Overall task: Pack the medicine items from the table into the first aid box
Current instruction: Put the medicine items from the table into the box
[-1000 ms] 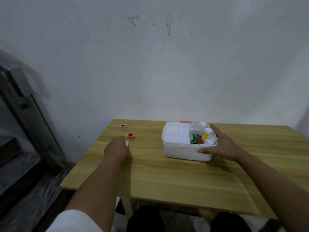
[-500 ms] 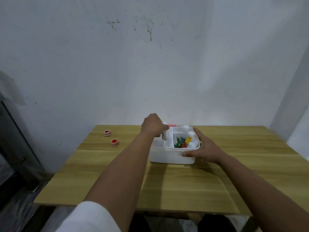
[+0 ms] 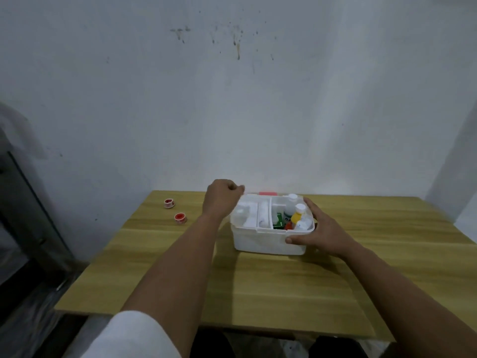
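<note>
The white first aid box (image 3: 258,242) stands open at the back middle of the wooden table (image 3: 258,293). Its left compartments hold white rolls (image 3: 263,215). Its right compartment holds white-capped bottles (image 3: 293,201), a yellow bottle (image 3: 296,216), a green packet (image 3: 278,219) and something red. My right hand (image 3: 322,232) grips the box's right side, thumb on the front wall. My left hand (image 3: 222,197) hovers over the box's back left corner, fingers curled with nothing visible in them. Two small red-and-white tape rolls (image 3: 169,203) (image 3: 180,218) lie on the table left of the box.
A pale wall rises right behind the table. A dark metal frame (image 3: 23,202) stands to the left beyond the table's left edge. The table's front edge lies close to my body.
My left hand picked a white roll off the table, carried it right to the box and let it go in a left compartment. My right hand kept its hold on the box.
</note>
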{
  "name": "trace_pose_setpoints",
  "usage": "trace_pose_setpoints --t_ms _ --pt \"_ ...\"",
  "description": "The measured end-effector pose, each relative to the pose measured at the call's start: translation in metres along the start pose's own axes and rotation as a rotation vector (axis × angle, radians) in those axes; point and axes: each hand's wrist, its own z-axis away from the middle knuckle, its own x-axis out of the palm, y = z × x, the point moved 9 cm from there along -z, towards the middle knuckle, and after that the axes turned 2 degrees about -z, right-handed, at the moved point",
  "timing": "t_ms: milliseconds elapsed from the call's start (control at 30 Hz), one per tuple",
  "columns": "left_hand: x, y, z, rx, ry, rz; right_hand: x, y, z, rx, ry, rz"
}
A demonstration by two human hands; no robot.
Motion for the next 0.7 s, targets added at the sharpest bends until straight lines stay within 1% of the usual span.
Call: trace_pose_setpoints --t_ms 67,133,167,267,333,400,533,633,700 --pt "-0.028 -0.027 -0.005 -0.077 0.137 0.043 0.000 0.001 -0.001 -0.004 0.005 -0.002" --pt "-0.050 -0.061 -0.008 -0.134 0.195 -0.038 0.000 0.003 -0.002 -0.006 0.007 -0.006" --pt "-0.059 -0.080 -0.009 -0.158 0.196 -0.134 0.000 0.003 -0.002 -0.008 0.007 -0.007" --pt "-0.071 -0.140 -0.011 -0.235 0.124 -0.430 0.001 0.003 -0.003 -0.018 0.008 -0.005" --pt "-0.067 -0.167 -0.012 -0.215 0.094 -0.522 0.000 0.003 -0.005 -0.029 0.011 -0.001" --pt "-0.063 -0.178 -0.011 -0.168 0.108 -0.585 0.000 0.004 -0.007 -0.032 0.009 0.006" --pt "-0.064 -0.184 -0.024 -0.085 0.160 -0.639 0.002 0.006 -0.009 -0.040 0.002 -0.005" --pt "-0.068 -0.192 -0.042 -0.094 0.157 -0.598 0.002 0.007 -0.008 -0.038 0.006 -0.034" --pt "-0.068 -0.199 -0.056 -0.127 0.097 -0.558 0.002 0.008 -0.009 -0.036 0.002 -0.039"
